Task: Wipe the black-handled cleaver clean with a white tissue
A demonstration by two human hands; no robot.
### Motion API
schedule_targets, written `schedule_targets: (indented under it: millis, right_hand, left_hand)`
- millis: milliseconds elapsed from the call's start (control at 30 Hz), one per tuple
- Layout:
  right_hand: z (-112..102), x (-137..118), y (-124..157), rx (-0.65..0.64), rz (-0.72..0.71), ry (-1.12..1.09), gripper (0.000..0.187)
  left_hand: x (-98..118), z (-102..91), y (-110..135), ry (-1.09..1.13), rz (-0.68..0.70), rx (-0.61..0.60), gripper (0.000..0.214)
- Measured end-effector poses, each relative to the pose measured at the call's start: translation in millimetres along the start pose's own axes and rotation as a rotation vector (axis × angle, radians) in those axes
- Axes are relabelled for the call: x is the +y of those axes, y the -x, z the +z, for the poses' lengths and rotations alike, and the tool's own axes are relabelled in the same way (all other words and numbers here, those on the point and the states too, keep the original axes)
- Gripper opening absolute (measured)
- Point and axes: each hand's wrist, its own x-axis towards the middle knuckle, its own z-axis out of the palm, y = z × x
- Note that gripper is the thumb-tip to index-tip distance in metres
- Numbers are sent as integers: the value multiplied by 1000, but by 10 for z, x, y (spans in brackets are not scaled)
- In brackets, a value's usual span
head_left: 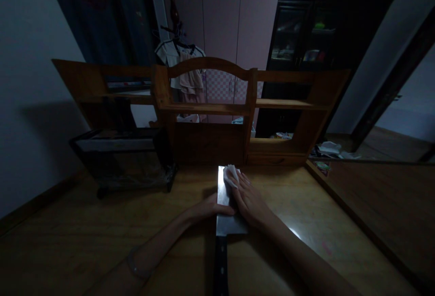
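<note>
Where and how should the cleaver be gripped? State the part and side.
Probably best by the cleaver's black handle, from the wearer's side: it is narrow, free and points toward the wearer, while the left hand and right hand are at the broad blade.

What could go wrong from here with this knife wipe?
1. The right hand holds a white cloth over the blade's wider side, likely the cutting side; a slip could cut it.
2. The left hand grips the blade, not the handle, so it might twist.
</note>
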Motion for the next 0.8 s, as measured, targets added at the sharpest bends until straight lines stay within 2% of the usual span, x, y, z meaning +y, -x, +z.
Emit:
schedule_targets:
  millis: [233, 533, 600, 800]
  right_hand:
    - [12, 28, -6, 46, 41, 16, 49]
    - [1, 120, 13, 198, 104, 16, 49]
    - [-34, 69, 6, 178, 54, -3, 49]
    - [-50, -170, -3, -7, -102, -59, 50]
  left_hand:
    - [72, 20, 28, 6, -14, -24, 68]
    - [50, 31, 21, 7, -15, -20, 58]
    - [5, 13, 0, -6, 10, -22, 62]
    - [-88, -25, -56, -81, 53, 0, 63]
